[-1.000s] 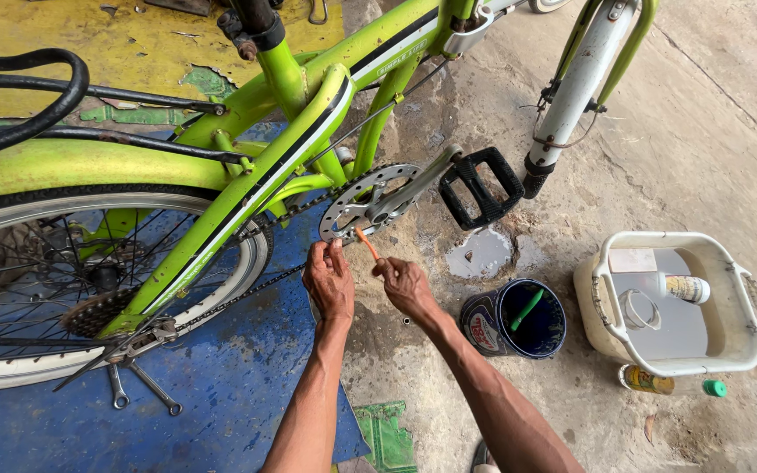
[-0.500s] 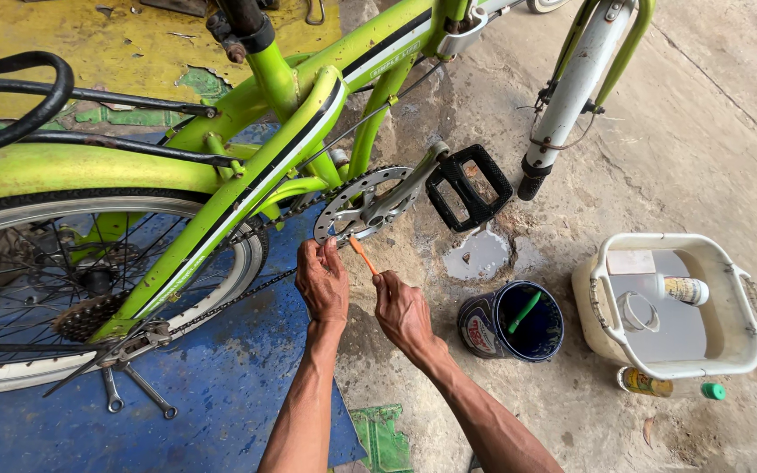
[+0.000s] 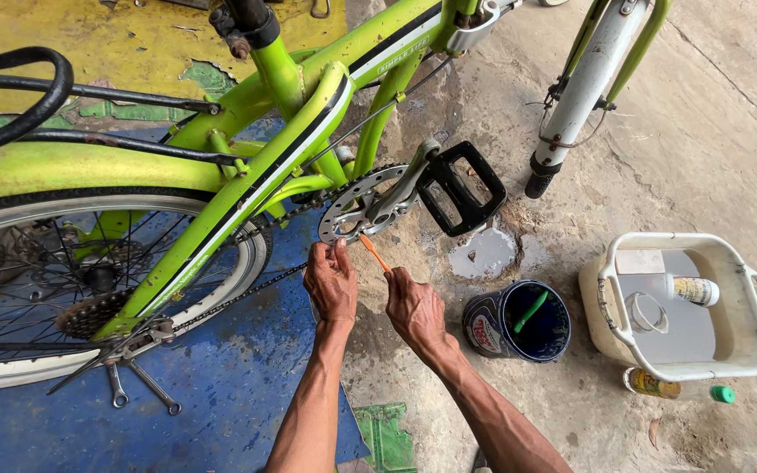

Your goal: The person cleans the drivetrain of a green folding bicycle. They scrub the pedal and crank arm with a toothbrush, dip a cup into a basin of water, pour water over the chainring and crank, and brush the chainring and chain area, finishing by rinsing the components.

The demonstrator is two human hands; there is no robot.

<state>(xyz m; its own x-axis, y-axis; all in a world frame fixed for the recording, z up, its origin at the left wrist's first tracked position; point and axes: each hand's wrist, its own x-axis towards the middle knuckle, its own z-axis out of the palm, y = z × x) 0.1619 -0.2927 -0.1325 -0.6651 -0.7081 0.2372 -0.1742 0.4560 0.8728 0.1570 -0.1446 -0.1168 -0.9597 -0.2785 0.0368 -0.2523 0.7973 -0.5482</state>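
Your left hand (image 3: 330,282) fingers pinching the chain (image 3: 260,289) below the silver chainring (image 3: 357,208), your right hand (image 3: 413,308) fisted around an orange brush (image 3: 373,251) touching it, dark labelled can (image 3: 519,321) beside, cream tub (image 3: 685,302) holding a labelled bottle (image 3: 692,290).
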